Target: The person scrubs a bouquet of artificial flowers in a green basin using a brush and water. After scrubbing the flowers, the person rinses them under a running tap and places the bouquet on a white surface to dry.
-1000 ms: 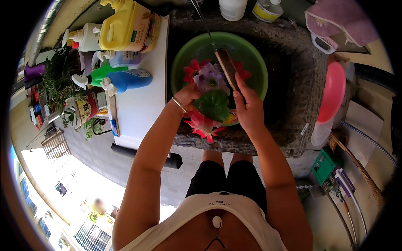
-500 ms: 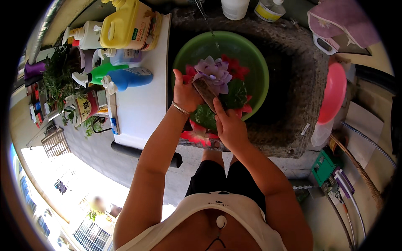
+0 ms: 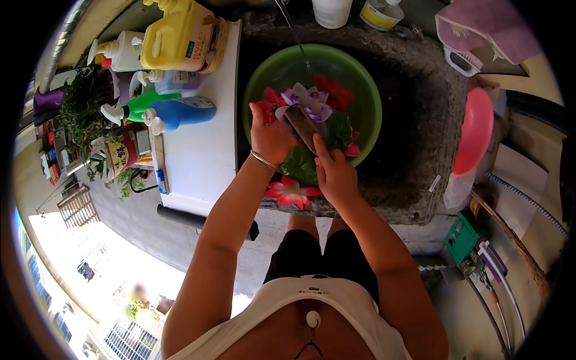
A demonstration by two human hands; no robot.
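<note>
My right hand [image 3: 337,179] holds a brush with a brown wooden back [image 3: 302,127], pressed against a pale purple artificial lotus flower [image 3: 308,101]. My left hand [image 3: 273,139] holds the flower from the near left, thumb stretched upward; its other fingers are hidden behind the brush and petals. Dark green artificial leaves [image 3: 300,164] lie beneath, close to both hands. A red artificial flower [image 3: 292,192] hangs at the near rim of a green basin [image 3: 373,129]. More red flowers [image 3: 337,95] sit inside the basin, around the purple one.
A thin stream of water [image 3: 300,45] falls into the basin, which stands in a dark stone sink [image 3: 414,195]. On the white counter [image 3: 195,157] at left are a blue bottle [image 3: 183,113], a green spray bottle [image 3: 141,107] and a yellow jug [image 3: 174,39]. A pink basin [image 3: 474,132] leans at right.
The brush and both hands have shifted slightly right and nearer to me. The brush now covers a lower part of the purple flower, and the near red flower hangs slightly differently.
</note>
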